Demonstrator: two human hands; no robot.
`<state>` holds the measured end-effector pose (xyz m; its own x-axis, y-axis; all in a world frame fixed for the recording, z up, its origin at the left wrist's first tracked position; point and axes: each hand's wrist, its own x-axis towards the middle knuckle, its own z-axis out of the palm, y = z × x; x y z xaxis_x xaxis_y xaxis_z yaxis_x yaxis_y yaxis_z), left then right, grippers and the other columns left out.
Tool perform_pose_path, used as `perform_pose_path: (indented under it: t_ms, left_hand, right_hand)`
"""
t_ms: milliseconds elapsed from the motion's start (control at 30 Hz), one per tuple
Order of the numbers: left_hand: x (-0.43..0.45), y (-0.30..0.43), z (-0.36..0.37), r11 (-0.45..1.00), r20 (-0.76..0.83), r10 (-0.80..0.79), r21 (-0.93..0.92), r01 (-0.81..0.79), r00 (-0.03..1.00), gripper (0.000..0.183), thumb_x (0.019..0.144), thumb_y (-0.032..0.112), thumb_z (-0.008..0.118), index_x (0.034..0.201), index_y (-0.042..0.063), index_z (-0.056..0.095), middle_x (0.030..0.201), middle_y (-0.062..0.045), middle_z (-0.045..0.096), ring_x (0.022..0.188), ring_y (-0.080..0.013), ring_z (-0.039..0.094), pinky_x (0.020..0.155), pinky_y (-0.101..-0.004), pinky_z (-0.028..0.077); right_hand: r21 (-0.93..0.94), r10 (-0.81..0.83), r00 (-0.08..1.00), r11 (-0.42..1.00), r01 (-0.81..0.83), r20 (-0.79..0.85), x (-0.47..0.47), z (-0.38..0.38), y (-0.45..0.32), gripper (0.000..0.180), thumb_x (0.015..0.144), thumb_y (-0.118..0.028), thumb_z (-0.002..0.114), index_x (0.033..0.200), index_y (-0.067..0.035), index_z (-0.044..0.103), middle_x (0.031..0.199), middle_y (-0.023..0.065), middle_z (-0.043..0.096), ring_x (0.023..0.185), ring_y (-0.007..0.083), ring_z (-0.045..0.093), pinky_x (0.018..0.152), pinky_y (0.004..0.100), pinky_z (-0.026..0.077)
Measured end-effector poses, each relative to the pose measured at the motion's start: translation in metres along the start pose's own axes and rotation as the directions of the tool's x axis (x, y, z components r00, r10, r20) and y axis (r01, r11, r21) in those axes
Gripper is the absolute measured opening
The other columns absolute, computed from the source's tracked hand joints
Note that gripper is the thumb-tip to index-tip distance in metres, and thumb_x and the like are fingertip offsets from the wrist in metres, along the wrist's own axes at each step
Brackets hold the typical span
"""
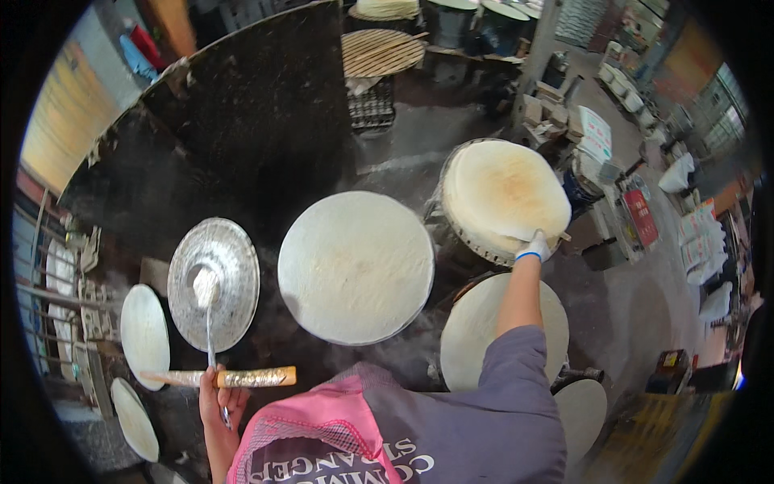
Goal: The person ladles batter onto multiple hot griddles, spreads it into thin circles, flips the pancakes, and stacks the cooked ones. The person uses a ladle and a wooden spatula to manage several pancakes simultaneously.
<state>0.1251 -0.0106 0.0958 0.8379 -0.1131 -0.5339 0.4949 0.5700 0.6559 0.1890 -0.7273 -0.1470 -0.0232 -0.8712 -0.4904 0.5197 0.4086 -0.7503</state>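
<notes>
My left hand point(224, 396) holds a metal ladle point(210, 339) together with a flat scraper point(257, 377) that has a wooden handle and lies crosswise. The ladle's end carries pale batter point(206, 287) over the middle of a round metal pan point(181, 302). On my right hand point(535, 247) is a white glove with a blue cuff. It touches the near edge of the top flatbread point(508, 181) on a thick round stack; whether the fingers pinch that edge is hard to see. Between my hands, a round griddle point(357, 266) is covered by a thin pale sheet.
Another coated griddle point(465, 345) lies beneath my right arm. Further pale discs point(145, 339) stand at the left. A tall dark curved panel point(254, 103) rises ahead. Beyond it are a slatted round rack point(384, 53) and, rightward, bricks point(544, 109) beside a post.
</notes>
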Motion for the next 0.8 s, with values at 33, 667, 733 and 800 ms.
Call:
perform_pose_path:
  t_ms: [33, 667, 733, 800]
  left_hand:
    - [-0.001, 0.001, -0.002, 1.0, -0.017, -0.004, -0.016, 0.003, 1.0, 0.028, 0.103, 0.035, 0.045, 0.095, 0.012, 0.059, 0.045, 0.007, 0.037, 0.037, -0.0076, 0.032, 0.044, -0.0248, 0.03]
    - [-0.008, 0.04, -0.068, 0.999, -0.193, -0.05, -0.017, 0.047, 0.98, 0.023, 0.1, 0.031, 0.049, 0.09, 0.012, 0.054, 0.042, 0.005, 0.035, 0.036, -0.01, 0.03, 0.046, -0.0262, 0.03]
    - [-0.01, 0.044, -0.074, 1.0, -0.155, -0.026, -0.021, 0.023, 0.988, 0.023, 0.1, 0.031, 0.049, 0.088, 0.012, 0.052, 0.042, 0.004, 0.035, 0.035, -0.0102, 0.03, 0.045, -0.0261, 0.03]
    - [-0.011, 0.047, -0.079, 1.0, -0.16, -0.015, -0.011, 0.013, 0.987, 0.024, 0.101, 0.032, 0.046, 0.092, 0.011, 0.055, 0.042, 0.004, 0.036, 0.035, -0.0096, 0.032, 0.044, -0.0261, 0.03]
  right_hand:
    - [-0.028, -0.047, 0.999, 0.999, 0.047, 0.009, 0.005, -0.001, 0.002, 0.044, 0.087, -0.012, 0.068, 0.128, -0.002, 0.055, 0.121, 0.0143, 0.063, 0.1, 0.0326, 0.065, 0.081, 0.0526, 0.055]
    - [-0.469, 0.236, 0.578, -0.389, 0.793, 0.781, -0.241, 0.043, 0.122, 0.052, 0.095, -0.036, 0.05, 0.136, -0.004, 0.05, 0.12, 0.0257, 0.062, 0.113, 0.041, 0.059, 0.094, 0.0486, 0.047]
    - [-0.407, 0.223, 0.573, -0.509, 0.758, 0.788, -0.266, 0.045, 0.121, 0.048, 0.095, -0.032, 0.049, 0.136, -0.007, 0.05, 0.118, 0.0226, 0.063, 0.111, 0.0388, 0.06, 0.092, 0.0485, 0.049]
    - [-0.325, 0.18, 0.531, -0.618, 0.716, 0.828, -0.282, 0.045, 0.117, 0.043, 0.094, -0.023, 0.048, 0.135, -0.012, 0.053, 0.113, 0.0179, 0.064, 0.105, 0.034, 0.063, 0.088, 0.0477, 0.051]
